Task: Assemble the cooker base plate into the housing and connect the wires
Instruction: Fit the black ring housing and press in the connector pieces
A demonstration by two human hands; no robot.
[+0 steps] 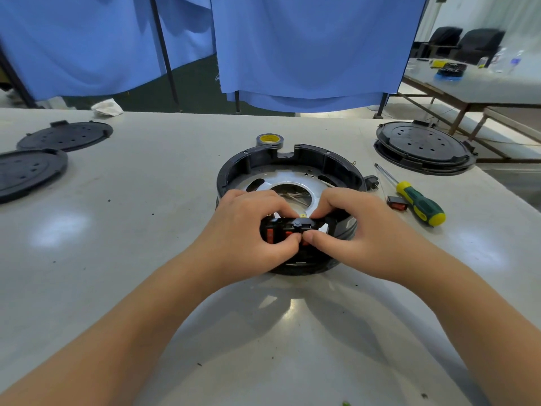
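— Housing [330, 159] with the metal base plate [292, 178] inside sits right under both hands?
— Yes. Left hand [248, 224] and right hand [348, 227] meet at its near rim, both pinching the black switch block [288, 228]. A screwdriver [415, 202] lies just right of the right hand.

Bare forearms, sleeveless, no gloves

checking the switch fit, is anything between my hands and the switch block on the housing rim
Nothing visible. Both the left hand and right hand already pinch the switch block at the near rim of the housing. The screwdriver lies off to the right, apart.
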